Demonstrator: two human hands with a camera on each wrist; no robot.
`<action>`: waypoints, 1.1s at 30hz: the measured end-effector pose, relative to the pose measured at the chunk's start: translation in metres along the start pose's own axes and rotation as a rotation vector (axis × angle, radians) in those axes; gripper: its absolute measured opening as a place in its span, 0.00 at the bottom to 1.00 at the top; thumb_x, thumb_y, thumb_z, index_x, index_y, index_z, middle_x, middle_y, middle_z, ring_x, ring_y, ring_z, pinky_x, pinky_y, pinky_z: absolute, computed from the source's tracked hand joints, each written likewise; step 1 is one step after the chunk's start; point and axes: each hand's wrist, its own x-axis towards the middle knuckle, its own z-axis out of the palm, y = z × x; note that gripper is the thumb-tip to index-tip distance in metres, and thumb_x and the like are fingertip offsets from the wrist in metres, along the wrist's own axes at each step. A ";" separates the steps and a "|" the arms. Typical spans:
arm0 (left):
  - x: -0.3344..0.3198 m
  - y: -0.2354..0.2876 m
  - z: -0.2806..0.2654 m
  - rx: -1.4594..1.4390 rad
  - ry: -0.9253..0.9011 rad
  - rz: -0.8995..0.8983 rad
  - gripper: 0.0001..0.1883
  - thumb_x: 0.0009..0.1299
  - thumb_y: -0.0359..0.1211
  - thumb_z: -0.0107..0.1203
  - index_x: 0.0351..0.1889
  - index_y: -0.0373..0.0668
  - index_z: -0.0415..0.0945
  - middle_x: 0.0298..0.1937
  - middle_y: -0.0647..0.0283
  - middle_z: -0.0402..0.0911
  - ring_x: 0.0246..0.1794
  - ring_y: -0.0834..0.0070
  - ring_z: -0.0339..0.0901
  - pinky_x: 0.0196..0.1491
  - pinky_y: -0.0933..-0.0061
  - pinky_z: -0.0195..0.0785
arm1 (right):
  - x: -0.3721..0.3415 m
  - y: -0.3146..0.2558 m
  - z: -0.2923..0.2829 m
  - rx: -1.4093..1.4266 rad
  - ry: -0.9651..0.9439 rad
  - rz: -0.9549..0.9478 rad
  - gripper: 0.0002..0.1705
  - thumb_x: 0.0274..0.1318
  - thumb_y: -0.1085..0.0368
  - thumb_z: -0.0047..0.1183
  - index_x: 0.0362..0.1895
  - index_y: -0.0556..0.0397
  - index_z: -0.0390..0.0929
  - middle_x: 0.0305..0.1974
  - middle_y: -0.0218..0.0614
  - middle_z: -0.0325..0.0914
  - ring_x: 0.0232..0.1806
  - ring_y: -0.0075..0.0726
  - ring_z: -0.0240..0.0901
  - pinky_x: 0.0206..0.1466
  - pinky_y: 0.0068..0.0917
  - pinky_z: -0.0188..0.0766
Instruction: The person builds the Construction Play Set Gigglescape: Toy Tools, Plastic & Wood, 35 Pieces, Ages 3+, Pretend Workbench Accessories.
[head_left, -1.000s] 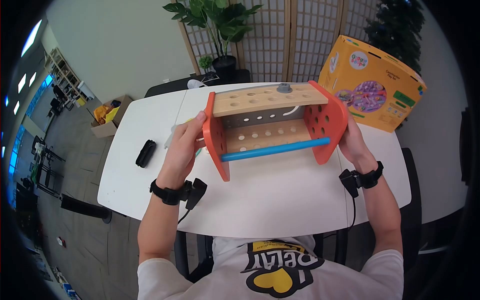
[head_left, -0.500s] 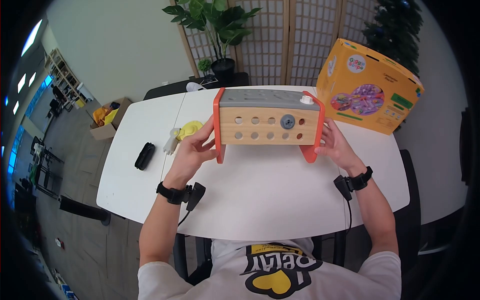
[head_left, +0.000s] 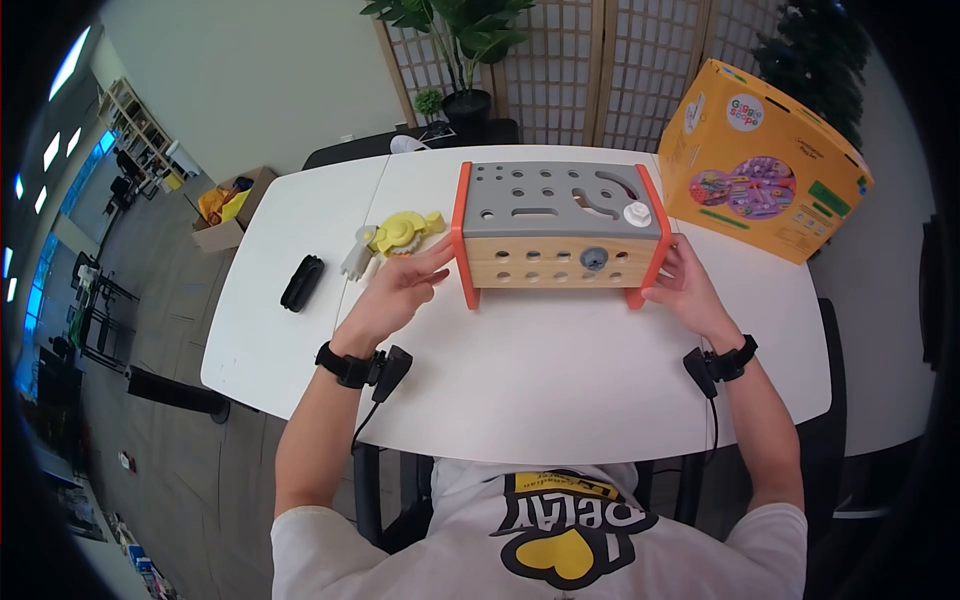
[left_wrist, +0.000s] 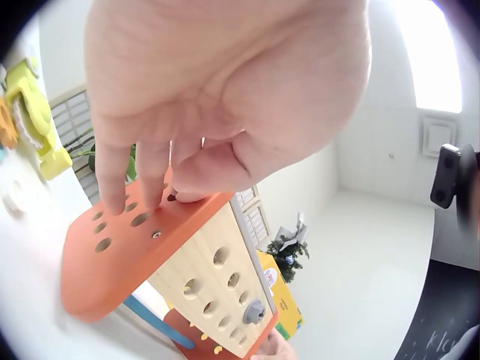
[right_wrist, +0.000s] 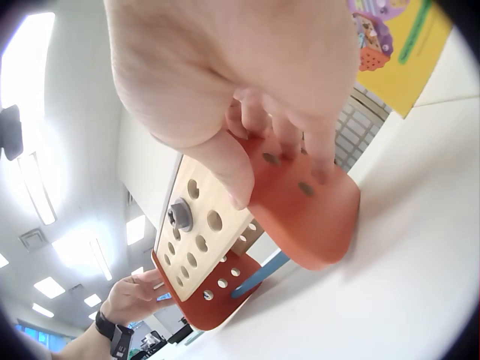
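Note:
A toy workbench (head_left: 560, 225) stands upright on the white table, with a grey slotted top, a wooden front full of holes and orange-red side panels. A grey bolt head (head_left: 594, 259) sits in the front, and a white piece (head_left: 637, 213) is on the top at the right. My left hand (head_left: 395, 295) touches the left side panel (left_wrist: 112, 255) with its fingertips, thumb apart from the front. My right hand (head_left: 690, 290) holds the right side panel (right_wrist: 307, 217), fingers on its outer face and thumb at its front edge. Lower down, a blue rod (right_wrist: 259, 274) joins the panels.
Left of the workbench lie a yellow toy saw (head_left: 402, 232) and a grey toy piece (head_left: 358, 255). Farther left is a black case (head_left: 302, 284). A large yellow box (head_left: 765, 165) stands at the back right, beside the table's far edge.
The workbench was held raised and tilted, its inside and blue rod facing me. It has turned upright and come down onto the table, grey top up. The left hand's grip has loosened.

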 end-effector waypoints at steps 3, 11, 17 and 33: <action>-0.003 0.002 0.001 0.055 -0.013 0.004 0.39 0.64 0.11 0.38 0.77 0.37 0.66 0.83 0.57 0.61 0.82 0.66 0.61 0.81 0.62 0.58 | -0.001 0.003 -0.002 -0.042 0.010 -0.007 0.38 0.53 0.82 0.63 0.67 0.54 0.62 0.68 0.41 0.71 0.73 0.42 0.68 0.81 0.44 0.60; -0.037 0.019 -0.014 0.346 0.004 -0.003 0.24 0.74 0.22 0.52 0.69 0.39 0.76 0.67 0.56 0.80 0.69 0.68 0.77 0.72 0.66 0.68 | -0.011 -0.026 -0.006 -0.289 0.101 -0.004 0.28 0.63 0.68 0.64 0.65 0.53 0.69 0.64 0.42 0.76 0.69 0.41 0.74 0.66 0.40 0.75; -0.081 0.017 -0.048 0.597 0.131 -0.050 0.12 0.71 0.31 0.66 0.49 0.36 0.88 0.43 0.58 0.90 0.40 0.73 0.85 0.47 0.68 0.79 | -0.015 -0.044 0.001 -0.479 0.270 -0.165 0.27 0.63 0.64 0.62 0.65 0.53 0.71 0.65 0.39 0.77 0.68 0.44 0.75 0.63 0.40 0.73; -0.106 -0.020 -0.014 0.849 -0.114 -0.119 0.16 0.60 0.26 0.72 0.47 0.44 0.88 0.48 0.60 0.81 0.45 0.63 0.83 0.51 0.64 0.78 | 0.010 -0.071 0.044 -0.990 0.112 -0.473 0.31 0.54 0.65 0.66 0.65 0.51 0.76 0.74 0.45 0.67 0.78 0.58 0.59 0.79 0.49 0.57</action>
